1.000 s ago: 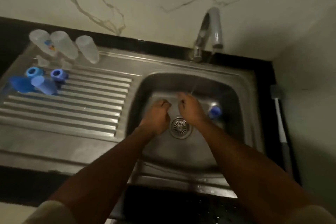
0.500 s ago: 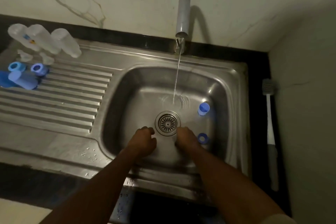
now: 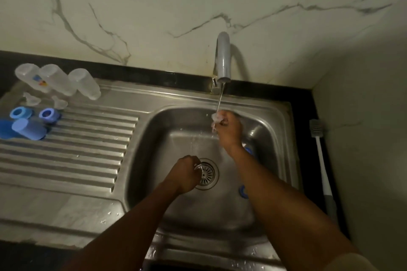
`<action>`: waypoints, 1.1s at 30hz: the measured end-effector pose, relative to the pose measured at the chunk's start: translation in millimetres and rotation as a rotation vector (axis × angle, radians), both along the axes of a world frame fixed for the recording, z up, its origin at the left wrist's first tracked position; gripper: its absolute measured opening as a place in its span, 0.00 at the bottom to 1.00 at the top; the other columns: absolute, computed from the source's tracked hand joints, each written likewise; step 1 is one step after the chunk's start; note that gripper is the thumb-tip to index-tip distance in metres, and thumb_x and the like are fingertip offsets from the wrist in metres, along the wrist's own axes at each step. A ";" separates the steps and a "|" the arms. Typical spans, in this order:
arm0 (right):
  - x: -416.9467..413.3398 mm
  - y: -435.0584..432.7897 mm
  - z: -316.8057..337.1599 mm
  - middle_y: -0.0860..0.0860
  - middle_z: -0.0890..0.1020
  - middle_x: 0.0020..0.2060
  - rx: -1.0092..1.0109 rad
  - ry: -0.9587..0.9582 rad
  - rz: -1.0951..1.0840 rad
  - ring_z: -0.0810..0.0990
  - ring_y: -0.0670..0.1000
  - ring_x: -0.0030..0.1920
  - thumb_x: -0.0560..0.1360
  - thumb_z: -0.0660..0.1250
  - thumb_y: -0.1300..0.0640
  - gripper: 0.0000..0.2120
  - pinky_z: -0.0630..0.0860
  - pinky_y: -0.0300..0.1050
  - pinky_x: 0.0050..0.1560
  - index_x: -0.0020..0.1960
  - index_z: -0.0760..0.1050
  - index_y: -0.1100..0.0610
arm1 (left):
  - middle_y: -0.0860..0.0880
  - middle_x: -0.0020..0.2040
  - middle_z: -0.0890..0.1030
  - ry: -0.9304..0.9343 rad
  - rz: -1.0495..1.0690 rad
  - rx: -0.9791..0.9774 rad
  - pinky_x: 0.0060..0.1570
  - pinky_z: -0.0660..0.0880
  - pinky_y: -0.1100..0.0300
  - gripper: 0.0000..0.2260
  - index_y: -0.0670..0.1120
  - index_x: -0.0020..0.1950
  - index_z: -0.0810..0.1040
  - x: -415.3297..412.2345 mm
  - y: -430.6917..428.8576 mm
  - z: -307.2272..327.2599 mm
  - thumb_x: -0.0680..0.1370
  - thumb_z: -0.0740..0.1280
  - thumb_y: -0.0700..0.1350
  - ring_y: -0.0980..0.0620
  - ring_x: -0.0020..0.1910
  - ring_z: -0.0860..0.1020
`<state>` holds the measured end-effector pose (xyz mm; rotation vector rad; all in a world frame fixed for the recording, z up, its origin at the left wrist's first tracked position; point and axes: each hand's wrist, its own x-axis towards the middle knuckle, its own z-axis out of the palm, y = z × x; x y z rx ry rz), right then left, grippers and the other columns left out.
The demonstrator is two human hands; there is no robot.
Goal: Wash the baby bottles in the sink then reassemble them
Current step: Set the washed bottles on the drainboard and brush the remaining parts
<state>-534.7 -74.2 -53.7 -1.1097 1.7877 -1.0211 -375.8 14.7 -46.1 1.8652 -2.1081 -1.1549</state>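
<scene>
My right hand (image 3: pixel 229 131) holds a small clear teat (image 3: pixel 215 117) under the running stream from the tap (image 3: pixel 223 57), over the back of the sink basin (image 3: pixel 160 149). My left hand (image 3: pixel 185 174) is curled loosely beside the drain (image 3: pixel 208 174); whether it holds anything is unclear. Two blue rings lie in the basin, one ring (image 3: pixel 248 150) partly behind my right wrist and the other ring (image 3: pixel 242 191) beside my right forearm. Three clear bottle bodies (image 3: pixel 59 80) stand on the draining board's far left, with clear teats (image 3: pixel 33 100), blue rings (image 3: pixel 47 114) and blue caps (image 3: pixel 28 128) in front.
The ribbed draining board (image 3: pixel 77 149) stretches left of the basin. A white and grey brush (image 3: pixel 322 160) lies on the black counter strip at the right. A marble wall rises behind the tap, and a wall corner closes in on the right.
My right hand has risen from the basin floor near the drain up to the water stream, carrying the clear teat. My left hand stays low beside the drain.
</scene>
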 end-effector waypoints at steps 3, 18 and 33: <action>5.2 13.9 -4.8 0.51 0.83 0.52 0.028 0.083 0.124 0.82 0.50 0.52 0.74 0.71 0.66 0.14 0.81 0.45 0.53 0.58 0.79 0.54 | 0.43 0.66 0.78 0.016 -0.019 0.001 0.62 0.71 0.59 0.16 0.42 0.67 0.77 5.4 -9.2 -2.4 0.80 0.65 0.43 0.46 0.65 0.75; 18.7 29.2 76.8 0.52 0.77 0.32 0.512 -0.544 -0.077 0.72 0.44 0.28 0.76 0.70 0.52 0.09 0.71 0.34 0.29 0.43 0.79 0.57 | 0.50 0.71 0.70 0.589 0.150 -0.219 0.63 0.71 0.67 0.28 0.47 0.77 0.64 -13.2 -33.6 30.3 0.78 0.67 0.36 0.54 0.67 0.72; -64.9 109.4 97.9 0.58 0.81 0.59 0.217 0.586 -0.170 0.79 0.59 0.59 0.78 0.62 0.56 0.14 0.74 0.47 0.57 0.61 0.77 0.57 | 0.47 0.47 0.85 0.692 0.298 -0.153 0.58 0.79 0.44 0.05 0.46 0.53 0.83 -30.9 -55.1 33.6 0.78 0.71 0.42 0.48 0.49 0.83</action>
